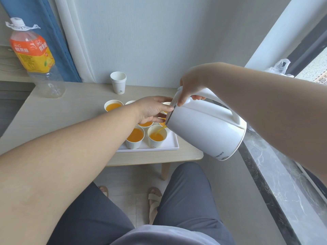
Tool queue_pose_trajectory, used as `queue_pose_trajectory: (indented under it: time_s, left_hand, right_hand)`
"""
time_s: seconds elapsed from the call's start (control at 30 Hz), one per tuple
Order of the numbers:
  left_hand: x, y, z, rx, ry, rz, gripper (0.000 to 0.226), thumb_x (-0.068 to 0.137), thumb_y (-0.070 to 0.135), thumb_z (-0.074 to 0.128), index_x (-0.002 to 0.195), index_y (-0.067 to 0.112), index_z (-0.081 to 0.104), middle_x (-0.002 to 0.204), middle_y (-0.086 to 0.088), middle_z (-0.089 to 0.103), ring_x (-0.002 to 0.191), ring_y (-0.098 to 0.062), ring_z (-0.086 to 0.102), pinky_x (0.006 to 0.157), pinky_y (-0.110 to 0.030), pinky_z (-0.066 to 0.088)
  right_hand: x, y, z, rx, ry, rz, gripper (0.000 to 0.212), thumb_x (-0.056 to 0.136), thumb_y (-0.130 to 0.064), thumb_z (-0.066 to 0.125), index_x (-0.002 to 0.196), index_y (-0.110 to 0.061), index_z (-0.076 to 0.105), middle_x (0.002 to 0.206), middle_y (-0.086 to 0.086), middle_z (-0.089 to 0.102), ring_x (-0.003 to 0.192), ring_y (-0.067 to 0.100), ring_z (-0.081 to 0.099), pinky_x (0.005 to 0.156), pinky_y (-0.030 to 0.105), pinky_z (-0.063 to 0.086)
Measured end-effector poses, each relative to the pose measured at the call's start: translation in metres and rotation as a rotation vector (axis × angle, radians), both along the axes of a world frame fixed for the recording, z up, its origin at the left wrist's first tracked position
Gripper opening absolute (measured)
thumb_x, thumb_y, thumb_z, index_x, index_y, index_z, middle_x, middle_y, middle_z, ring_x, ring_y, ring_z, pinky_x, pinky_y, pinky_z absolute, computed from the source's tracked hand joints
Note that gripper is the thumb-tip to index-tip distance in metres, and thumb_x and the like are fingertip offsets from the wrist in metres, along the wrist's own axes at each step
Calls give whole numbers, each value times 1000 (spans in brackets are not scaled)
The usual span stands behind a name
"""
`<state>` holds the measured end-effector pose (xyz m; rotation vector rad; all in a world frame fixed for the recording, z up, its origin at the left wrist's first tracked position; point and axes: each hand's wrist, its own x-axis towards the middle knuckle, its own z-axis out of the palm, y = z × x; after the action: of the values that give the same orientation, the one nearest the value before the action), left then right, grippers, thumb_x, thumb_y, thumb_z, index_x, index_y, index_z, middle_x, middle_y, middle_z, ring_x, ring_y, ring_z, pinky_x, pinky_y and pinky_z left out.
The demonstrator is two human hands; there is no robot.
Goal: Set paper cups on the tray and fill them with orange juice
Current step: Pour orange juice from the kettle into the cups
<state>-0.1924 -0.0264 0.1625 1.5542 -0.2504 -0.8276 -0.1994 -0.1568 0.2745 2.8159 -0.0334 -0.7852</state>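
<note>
Right grip (192,85) clasps kettle (203,128) handle; left grip (154,108), fingers straight, braces its top. Filling front-right cup (157,138); next, level kettle.

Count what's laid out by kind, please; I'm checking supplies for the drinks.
Single white paper cups in view: 7 (left arm may hide more)
Stack of spare white paper cups: 1
White plastic kettle: 1
Clear plastic juice bottle with orange label: 1
White rectangular tray: 1
Total: 11

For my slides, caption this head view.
Right hand pours orange juice from a white kettle into a paper cup; left hand touches the kettle.
</note>
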Motion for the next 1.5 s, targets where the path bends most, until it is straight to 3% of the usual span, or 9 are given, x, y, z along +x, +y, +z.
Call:
queue_pose_trajectory:
  time_s: [0.23, 0.37, 0.6, 0.73, 0.87, 0.97, 1.5]
  left_hand:
    - [0, 1, 1, -6, -2, -2, 39, 94, 11, 58, 131, 24, 54, 104, -1, 66, 97, -23, 61, 94, -32, 49]
    - [2, 1, -1, 2, -1, 3, 43, 93, 11, 59, 134, 23, 52, 107, -2, 66, 97, -24, 61, 95, -34, 49]
    - [3, 2, -1, -2, -2, 6, 43, 93, 11, 59, 134, 23, 53, 113, -4, 65, 101, -25, 61, 92, -32, 51]
    - [4, 4, 1, 3, -9, 3, 45, 93, 12, 59, 136, 23, 51, 115, -5, 64, 101, -25, 61, 89, -30, 51]
    - [4, 4, 2, 6, -15, -1, 43, 94, 12, 59, 134, 24, 52, 117, -5, 64, 101, -25, 61, 88, -29, 50]
    - [5, 5, 0, 8, -15, 1, 45, 93, 13, 59, 136, 24, 51, 122, -7, 63, 103, -26, 61, 91, -31, 50]
    - [5, 5, -2, -4, -10, 5, 42, 93, 12, 59, 133, 24, 53, 117, -6, 65, 102, -26, 62, 96, -34, 49]
  right_hand:
    - [0, 1, 1, 7, -19, 6, 44, 81, -45, 67, 97, -4, 66, 66, 4, 60, 61, 23, 56, 61, 26, 40]
    - [2, 1, 0, 11, -14, -2, 49, 82, -46, 67, 102, -2, 66, 68, 5, 61, 65, 26, 57, 70, 29, 43]
    - [3, 3, 1, 23, -28, 2, 46, 81, -45, 67, 100, -3, 65, 68, 4, 60, 59, 22, 55, 64, 28, 42]
    - [3, 4, 1, 19, -24, -6, 53, 80, -46, 68, 106, -1, 66, 72, 6, 63, 67, 27, 59, 74, 30, 46]
    - [5, 5, 2, 15, -24, 0, 53, 81, -46, 68, 107, 0, 65, 71, 6, 62, 64, 26, 58, 69, 29, 44]
    - [5, 5, 2, 12, -18, -3, 54, 81, -47, 68, 107, 1, 65, 74, 7, 63, 68, 27, 59, 74, 30, 45]
    - [4, 7, 3, 20, -33, -2, 51, 81, -44, 69, 106, 0, 65, 68, 4, 60, 58, 21, 55, 59, 26, 40]
